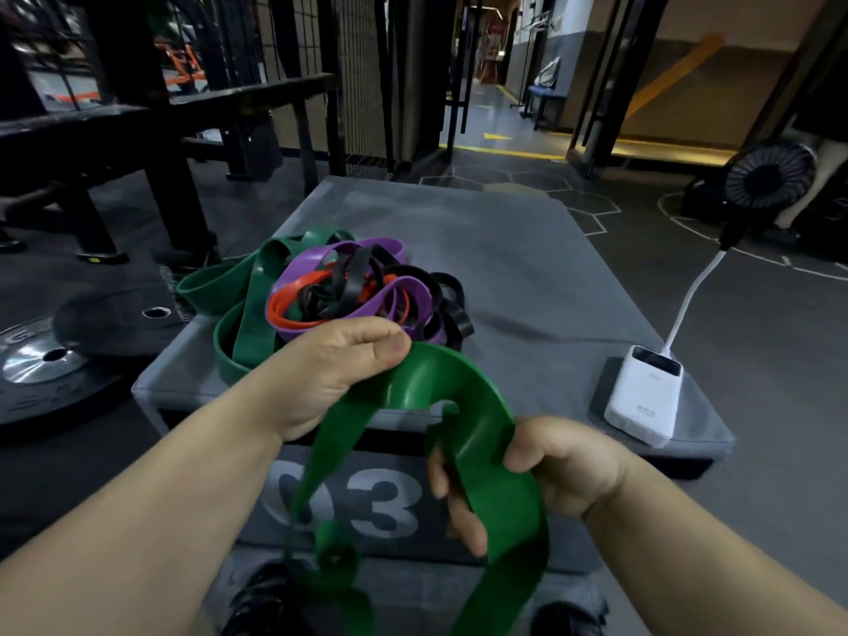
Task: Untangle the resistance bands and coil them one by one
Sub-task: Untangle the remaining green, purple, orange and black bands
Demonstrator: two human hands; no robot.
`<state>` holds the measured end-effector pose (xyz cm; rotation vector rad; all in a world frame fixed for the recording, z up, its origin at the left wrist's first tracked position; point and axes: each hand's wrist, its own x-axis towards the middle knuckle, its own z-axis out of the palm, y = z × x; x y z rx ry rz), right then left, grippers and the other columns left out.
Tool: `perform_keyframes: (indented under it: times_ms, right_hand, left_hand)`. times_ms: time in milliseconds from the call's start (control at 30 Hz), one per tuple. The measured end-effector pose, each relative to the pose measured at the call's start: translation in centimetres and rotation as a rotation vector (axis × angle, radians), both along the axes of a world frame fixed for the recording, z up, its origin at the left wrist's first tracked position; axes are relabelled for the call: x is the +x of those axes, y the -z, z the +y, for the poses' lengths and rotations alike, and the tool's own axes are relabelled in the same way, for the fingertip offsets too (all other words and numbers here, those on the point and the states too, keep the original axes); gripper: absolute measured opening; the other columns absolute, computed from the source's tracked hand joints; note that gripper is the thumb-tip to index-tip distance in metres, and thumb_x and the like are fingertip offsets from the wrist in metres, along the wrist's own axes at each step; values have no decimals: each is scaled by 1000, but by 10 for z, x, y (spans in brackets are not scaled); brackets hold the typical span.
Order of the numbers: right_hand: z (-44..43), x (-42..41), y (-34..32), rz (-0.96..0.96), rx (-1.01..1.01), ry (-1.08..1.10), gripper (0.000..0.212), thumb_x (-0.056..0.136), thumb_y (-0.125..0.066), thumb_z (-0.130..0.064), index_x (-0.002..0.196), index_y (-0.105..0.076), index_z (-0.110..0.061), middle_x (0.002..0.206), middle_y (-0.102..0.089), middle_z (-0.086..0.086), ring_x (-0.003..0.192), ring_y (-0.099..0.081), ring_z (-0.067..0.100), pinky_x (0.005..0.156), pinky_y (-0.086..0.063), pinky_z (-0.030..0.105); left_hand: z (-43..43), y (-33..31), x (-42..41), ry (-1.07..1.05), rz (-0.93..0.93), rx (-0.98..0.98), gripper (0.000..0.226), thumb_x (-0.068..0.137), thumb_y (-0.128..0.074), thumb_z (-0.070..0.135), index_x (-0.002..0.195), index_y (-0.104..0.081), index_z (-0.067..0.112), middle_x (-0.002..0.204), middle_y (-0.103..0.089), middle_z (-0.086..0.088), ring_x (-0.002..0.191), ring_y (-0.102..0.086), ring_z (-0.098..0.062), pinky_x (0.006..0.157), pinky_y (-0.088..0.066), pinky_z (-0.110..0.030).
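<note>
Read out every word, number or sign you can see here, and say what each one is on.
"03": digits on the front of the plyo box, the 0 partly hidden by the green resistance band.
Yellow arrow, no words: painted on the corridor floor.
Power bank: small print, too blurred to read.
Weight plate: raised lettering, too blurred to read.
</note>
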<state>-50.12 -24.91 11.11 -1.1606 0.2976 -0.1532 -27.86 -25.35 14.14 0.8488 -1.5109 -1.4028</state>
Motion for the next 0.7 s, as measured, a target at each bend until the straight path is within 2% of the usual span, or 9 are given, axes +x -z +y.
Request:
perform_keyframes:
  times_ms: [133,200,267,333,400,467,567,633,700]
  right_hand:
    - [4,8,-1,-66,34,-102,55,73,-60,-42,105,-56,3,73,-68,8,67,-62,19,77,-35,45]
    - [7,11,-2,-100,20,-141,52,76,-64,-44,104,-59,0,74,-69,6,66,-63,18,71,-29,47]
    - [8,12,-5,-164,-10,-121,45,80,-65,-42,101,-61,-2,75,-70,5,67,-64,17,70,-29,48]
    - [10,13,-9,-235,-8,-82,37,83,-64,-36,96,-60,-2,74,-69,6,66,-64,18,73,-32,45]
    - [10,13,-12,-278,22,-54,30,85,-63,-31,94,-59,-2,73,-68,6,65,-63,18,72,-33,44]
    - [11,13,-15,-296,40,-20,24,86,-63,-28,95,-60,-6,71,-66,4,63,-60,17,71,-35,43]
    - [11,11,-20,-329,60,16,20,86,-62,-28,92,-60,-9,68,-63,0,61,-57,16,68,-38,39]
    - [9,8,-24,-332,49,3,20,87,-61,-29,92,-60,-10,68,-64,-2,61,-57,14,66,-39,38]
    - [7,5,-25,-323,38,-18,21,88,-60,-30,91,-59,-9,71,-65,-2,64,-59,13,67,-41,36]
  left_hand:
    - [-1,0,-1,24,118,67,24,77,-75,40,63,-72,20,65,-67,2,59,-63,-8,58,-51,-18]
    - [-2,0,-3,17,140,131,32,84,-67,34,58,-68,17,57,-62,2,51,-59,-7,53,-48,-17]
    - [-1,3,-9,8,10,165,33,86,-55,33,58,-63,17,53,-59,7,48,-56,-4,50,-46,-17]
    - [-1,10,-14,25,-251,155,25,91,-51,34,73,-63,22,62,-64,15,60,-60,1,61,-49,-16]
    - [0,20,-20,109,-387,129,21,98,-47,37,94,-61,21,80,-64,8,76,-57,-9,72,-45,-22]
    - [4,28,-27,158,-313,168,33,97,-46,49,113,-56,22,101,-62,-9,92,-57,-19,82,-46,-34]
    - [8,38,-30,217,-73,176,76,72,-54,80,127,-50,27,126,-63,6,123,-54,-10,103,-43,-31]
    - [12,37,-30,305,-62,112,86,69,-56,80,133,-41,25,129,-60,13,126,-50,-4,102,-40,-24]
    - [13,36,-31,340,-60,86,94,66,-65,75,135,-37,19,127,-57,9,122,-51,-8,101,-41,-28]
